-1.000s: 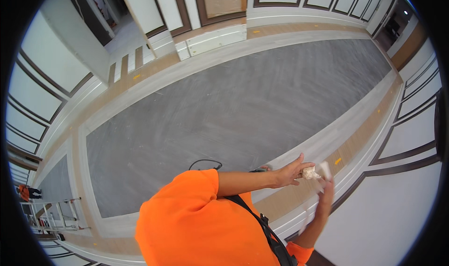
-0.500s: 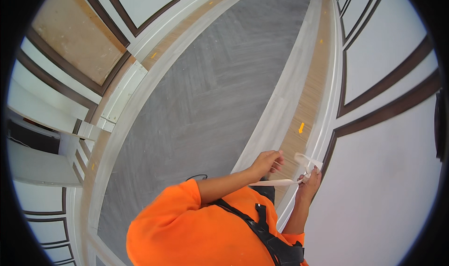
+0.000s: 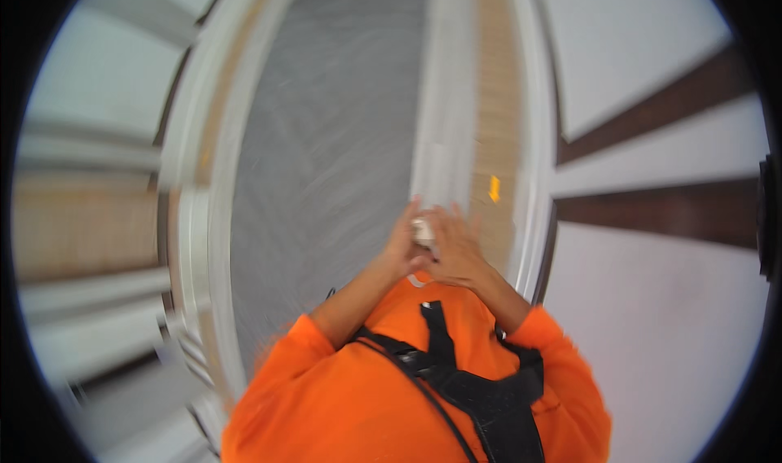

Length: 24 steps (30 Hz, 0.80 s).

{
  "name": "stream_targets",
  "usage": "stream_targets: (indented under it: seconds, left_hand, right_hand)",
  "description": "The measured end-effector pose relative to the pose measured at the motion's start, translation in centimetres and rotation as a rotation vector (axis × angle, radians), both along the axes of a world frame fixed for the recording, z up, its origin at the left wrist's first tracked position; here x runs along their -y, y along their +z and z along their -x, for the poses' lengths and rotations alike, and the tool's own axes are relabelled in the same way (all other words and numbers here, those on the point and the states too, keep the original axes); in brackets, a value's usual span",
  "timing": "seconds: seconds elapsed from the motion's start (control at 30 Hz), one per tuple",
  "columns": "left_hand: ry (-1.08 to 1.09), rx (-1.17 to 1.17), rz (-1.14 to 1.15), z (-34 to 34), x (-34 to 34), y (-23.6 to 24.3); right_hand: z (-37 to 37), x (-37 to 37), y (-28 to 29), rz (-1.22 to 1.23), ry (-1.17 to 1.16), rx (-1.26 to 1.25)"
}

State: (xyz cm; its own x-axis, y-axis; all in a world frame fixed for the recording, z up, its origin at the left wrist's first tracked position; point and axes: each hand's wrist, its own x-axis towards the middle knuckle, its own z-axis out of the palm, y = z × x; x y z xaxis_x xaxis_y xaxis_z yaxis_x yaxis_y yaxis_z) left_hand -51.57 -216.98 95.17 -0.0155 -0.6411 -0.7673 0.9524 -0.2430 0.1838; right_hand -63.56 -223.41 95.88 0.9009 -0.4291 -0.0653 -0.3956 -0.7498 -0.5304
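My left hand (image 3: 400,245) and my right hand (image 3: 458,250) are together in front of my chest. Between them is a crumpled off-white strip (image 3: 423,232), bunched into a small wad. Both hands press on it from either side, with the fingers of the right one laid over it. Below the hands, a pale loop (image 3: 419,280) shows against my orange top. Motion blurs the fingers, and my palms hide part of the wad.
Grey flooring (image 3: 334,121) runs ahead, edged by a pale band (image 3: 445,113) and a wood-toned strip (image 3: 497,121) with a yellow arrow (image 3: 494,188). White panelled walls with dark brown trim (image 3: 652,219) stand on both sides.
My view has turned to the right. My hands have come together before my chest; the long strip that trailed from my right hand is now bunched between both hands.
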Motion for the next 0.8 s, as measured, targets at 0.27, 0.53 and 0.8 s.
stream_targets:
  seconds: [0.27,0.53,0.8]
  left_hand:
    - [-0.511,0.586,-0.187,-9.9,14.5,-14.6]
    - [-0.621,0.688,-0.44,-14.3,11.2,-25.9]
    - [-0.819,0.581,-0.697,-16.1,14.7,-28.0]
  right_hand:
    - [-4.0,14.4,-11.8,-0.892,-0.698,0.329]
    - [4.7,28.2,-47.3,-0.353,-1.408,-0.304]
    - [8.7,38.4,-80.4,-0.63,-2.264,0.235]
